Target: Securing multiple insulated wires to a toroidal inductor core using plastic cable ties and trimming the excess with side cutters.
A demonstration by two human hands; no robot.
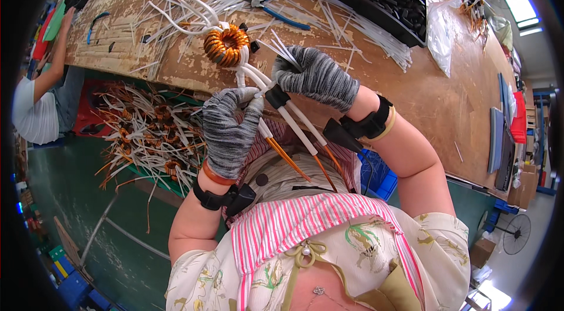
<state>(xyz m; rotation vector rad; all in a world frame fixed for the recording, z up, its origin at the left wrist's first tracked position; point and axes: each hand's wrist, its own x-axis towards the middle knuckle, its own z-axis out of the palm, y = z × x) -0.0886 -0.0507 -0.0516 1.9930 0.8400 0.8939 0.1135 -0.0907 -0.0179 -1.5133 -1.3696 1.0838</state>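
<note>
The black sleeve point(277, 96) already surrounds white leads point(301, 129) nearer than the coil point(227, 54); left fingers point(252, 114) pinch leads, right fingers point(286, 76) grip white strips point(282, 45), seemingly not yet fastened.

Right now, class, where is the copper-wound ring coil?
In the head view, the coil is left of centre, over the table near its front edge, just beyond the left hand.

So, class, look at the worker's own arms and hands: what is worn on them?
The left hand and right hand wear knitted gloves flecked grey and black. The left wrist has an orange band and a black strap with a black block; the right, a similar set and a yellowish band. The short sleeves are cream with a leafy print.
</note>
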